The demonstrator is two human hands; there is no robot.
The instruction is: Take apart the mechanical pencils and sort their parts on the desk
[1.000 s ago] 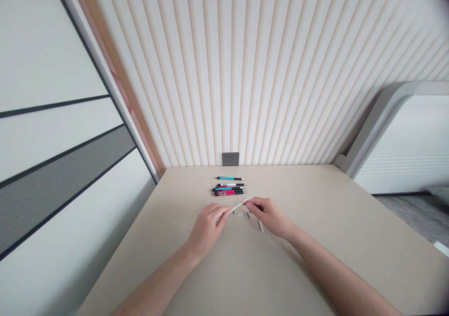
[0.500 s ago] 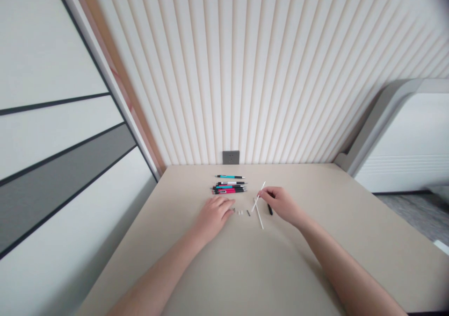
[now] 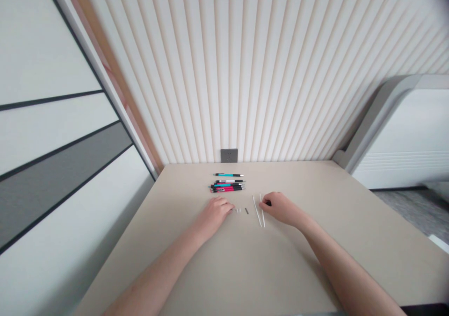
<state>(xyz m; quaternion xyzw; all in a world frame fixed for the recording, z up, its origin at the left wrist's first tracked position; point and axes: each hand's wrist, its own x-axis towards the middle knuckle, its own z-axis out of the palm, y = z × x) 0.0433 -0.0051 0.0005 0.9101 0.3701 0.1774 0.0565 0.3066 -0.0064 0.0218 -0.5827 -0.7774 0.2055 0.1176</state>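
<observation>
Right hand (image 3: 280, 209) touches white tubes (image 3: 260, 210) — left hand (image 3: 214, 214) flat.

Both arms bare, stretched forward, converging from the lower corners of the view. Left forearm (image 3: 157, 271) runs up and to the right, wrist straight. Left hand (image 3: 214, 214) lies low, palm down, fingers loosely bent and relaxed, tips pointing right. Right forearm (image 3: 336, 264) runs up and to the left, wrist slightly cocked. Right hand (image 3: 282, 209) knuckles up, fingers curled, thumb and forefinger tips drawn close at its left edge; too small to tell whether they pinch. Hands near each other, not touching
</observation>
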